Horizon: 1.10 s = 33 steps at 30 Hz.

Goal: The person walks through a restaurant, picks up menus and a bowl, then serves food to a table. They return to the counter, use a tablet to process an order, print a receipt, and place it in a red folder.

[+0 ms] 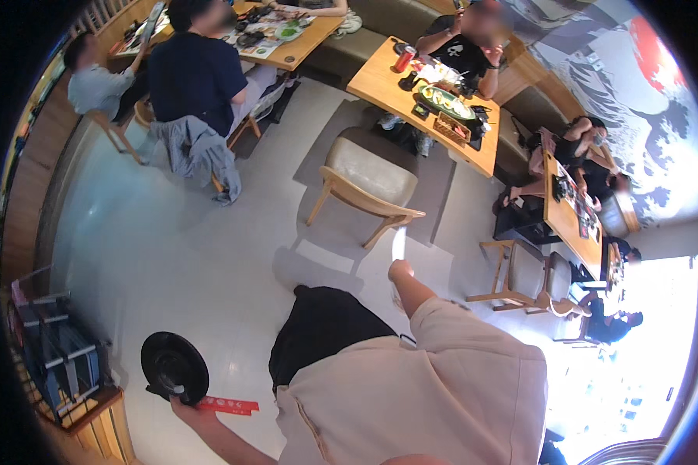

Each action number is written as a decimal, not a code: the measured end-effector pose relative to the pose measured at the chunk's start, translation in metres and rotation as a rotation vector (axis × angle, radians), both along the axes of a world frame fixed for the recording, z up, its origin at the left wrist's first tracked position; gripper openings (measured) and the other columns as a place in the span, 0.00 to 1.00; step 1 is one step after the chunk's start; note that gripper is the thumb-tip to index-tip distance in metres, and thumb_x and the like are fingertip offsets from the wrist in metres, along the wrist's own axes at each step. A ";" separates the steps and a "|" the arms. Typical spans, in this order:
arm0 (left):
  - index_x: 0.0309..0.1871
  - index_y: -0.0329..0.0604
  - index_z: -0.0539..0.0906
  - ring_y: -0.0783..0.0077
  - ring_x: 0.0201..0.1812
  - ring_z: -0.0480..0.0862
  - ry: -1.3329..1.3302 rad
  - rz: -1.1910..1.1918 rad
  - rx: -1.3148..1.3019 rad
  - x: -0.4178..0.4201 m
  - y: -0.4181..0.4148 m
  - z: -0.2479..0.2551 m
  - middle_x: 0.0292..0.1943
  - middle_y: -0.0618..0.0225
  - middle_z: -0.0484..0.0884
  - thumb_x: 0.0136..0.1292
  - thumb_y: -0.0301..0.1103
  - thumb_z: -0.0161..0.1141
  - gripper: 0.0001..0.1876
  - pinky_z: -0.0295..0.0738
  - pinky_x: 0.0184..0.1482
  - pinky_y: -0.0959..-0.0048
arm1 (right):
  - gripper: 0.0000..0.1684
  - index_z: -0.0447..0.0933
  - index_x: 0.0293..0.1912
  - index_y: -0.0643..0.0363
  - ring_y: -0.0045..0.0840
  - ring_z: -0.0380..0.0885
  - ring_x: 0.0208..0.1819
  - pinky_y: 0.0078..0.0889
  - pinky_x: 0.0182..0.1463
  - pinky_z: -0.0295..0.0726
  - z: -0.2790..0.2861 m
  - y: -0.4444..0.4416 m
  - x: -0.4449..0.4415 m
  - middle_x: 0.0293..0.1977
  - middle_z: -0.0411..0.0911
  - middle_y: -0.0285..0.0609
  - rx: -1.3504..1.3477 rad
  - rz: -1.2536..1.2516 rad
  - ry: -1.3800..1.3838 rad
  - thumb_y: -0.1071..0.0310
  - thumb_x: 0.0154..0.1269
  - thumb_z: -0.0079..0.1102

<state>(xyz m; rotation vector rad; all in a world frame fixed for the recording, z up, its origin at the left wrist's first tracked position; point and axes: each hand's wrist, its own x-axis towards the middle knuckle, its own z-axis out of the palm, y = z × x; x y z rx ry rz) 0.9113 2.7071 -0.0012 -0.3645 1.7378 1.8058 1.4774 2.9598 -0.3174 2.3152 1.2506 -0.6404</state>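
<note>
My left hand [191, 410], at the lower left, grips a round black dish [171, 361] by its near edge. A small pale spot shows near the dish's rim, too small to identify. A red paper strip [230, 405] with writing sticks out beside the same hand. A short dark piece [156, 392] juts from the dish's left side, partly hidden. In front of my body, my right hand [401, 269] is closed around a narrow, bright white strip [399, 244] that points towards a wooden chair [372, 174]. Something translucent hangs below that fist, too blurred to name.
A dining table [378, 75] with a green oval plate [447, 102], a red can [405, 59] and a wicker basket [452, 128] stands ahead, a person seated behind it. Other diners sit left and right. A dark rack [64, 354] stands at the left.
</note>
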 end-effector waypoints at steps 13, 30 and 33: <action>0.57 0.35 0.74 0.61 0.50 0.82 -0.243 -0.757 0.225 -0.062 0.112 -0.028 0.51 0.56 0.81 0.68 0.39 0.47 0.20 0.81 0.51 0.64 | 0.12 0.82 0.39 0.57 0.43 0.80 0.45 0.43 0.50 0.78 0.120 -0.183 -0.018 0.39 0.82 0.50 0.518 -0.049 -0.043 0.71 0.54 0.57; 0.53 0.36 0.77 0.64 0.48 0.82 -0.243 -0.777 0.302 0.283 0.293 0.001 0.48 0.60 0.82 0.62 0.39 0.55 0.20 0.79 0.52 0.66 | 0.17 0.83 0.43 0.47 0.42 0.81 0.41 0.40 0.46 0.79 0.234 -0.064 0.225 0.37 0.82 0.46 0.649 -0.009 0.151 0.70 0.53 0.56; 0.53 0.36 0.77 0.64 0.48 0.83 -0.300 -0.755 0.300 0.335 0.321 0.014 0.48 0.60 0.82 0.61 0.38 0.55 0.20 0.79 0.51 0.66 | 0.18 0.83 0.43 0.49 0.41 0.81 0.41 0.39 0.46 0.79 0.272 -0.004 0.256 0.37 0.83 0.45 0.635 0.146 0.223 0.73 0.52 0.54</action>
